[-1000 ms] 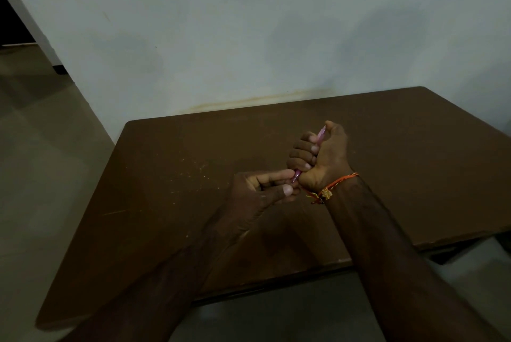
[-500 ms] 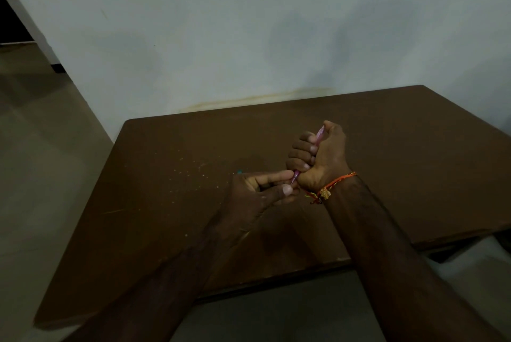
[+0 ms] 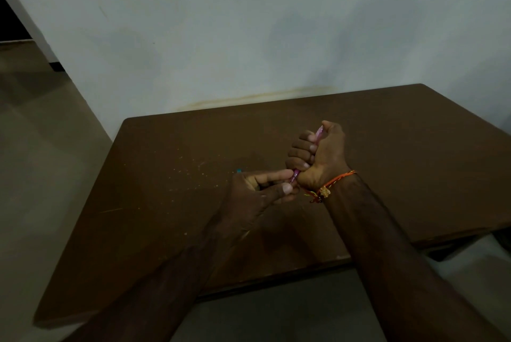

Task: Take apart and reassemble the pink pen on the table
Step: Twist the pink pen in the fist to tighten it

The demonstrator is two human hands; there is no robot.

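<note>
The pink pen [image 3: 318, 132] stands almost upright inside my right hand [image 3: 322, 157], which is closed in a fist around its barrel. Only its top end and its lower tip section [image 3: 294, 175] show beyond the fist. My left hand [image 3: 262, 192] pinches that lower tip between thumb and forefinger, just below the right fist. Both hands hover over the middle of the brown table [image 3: 171, 203]. A small teal bit [image 3: 239, 170] peeks out behind my left hand; I cannot tell what it is.
The table's back edge meets a pale wall [image 3: 249, 37]. Its near edge [image 3: 276, 278] runs under my forearms. Light specks dot the tabletop left of my hands. An orange thread band [image 3: 329, 185] circles my right wrist. Bare floor [image 3: 41, 148] lies left.
Almost nothing has moved. Both hands keep the same hold on the pen, with only a slight shift of the view.
</note>
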